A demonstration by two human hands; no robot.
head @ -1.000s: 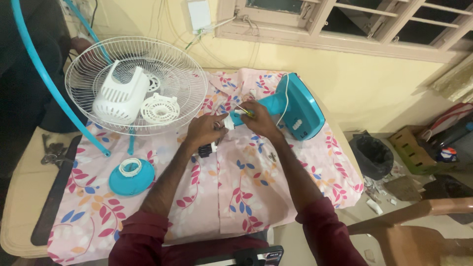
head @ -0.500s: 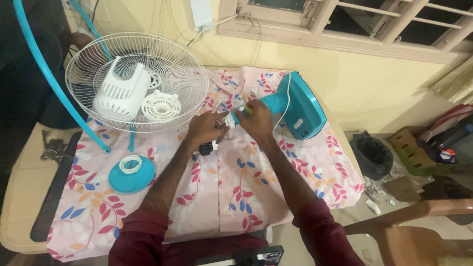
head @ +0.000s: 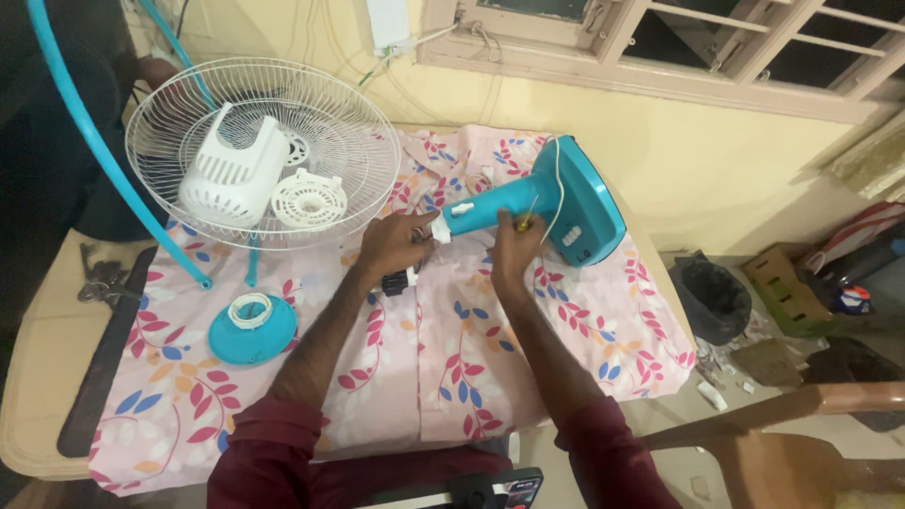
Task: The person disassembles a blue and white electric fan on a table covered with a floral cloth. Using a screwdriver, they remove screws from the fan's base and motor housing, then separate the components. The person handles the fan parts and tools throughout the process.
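Grille [head: 368, 141] with motor cover [head: 231, 170], hub [head: 308, 200]

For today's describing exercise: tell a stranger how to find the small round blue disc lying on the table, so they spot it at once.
Start at the table under the pink flowered cloth and find the big white wire fan guard at its far left. Come straight toward the person from the guard: the blue disc lies flat on the cloth, left of the left hand. Unlike the larger teal fan base, it carries a white ring.

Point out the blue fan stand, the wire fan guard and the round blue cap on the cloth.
fan stand [head: 575, 203], head view, on its round blue base
fan guard [head: 353, 141], head view, on its bare wire mesh
blue cap [head: 236, 341], head view, on its blue rim
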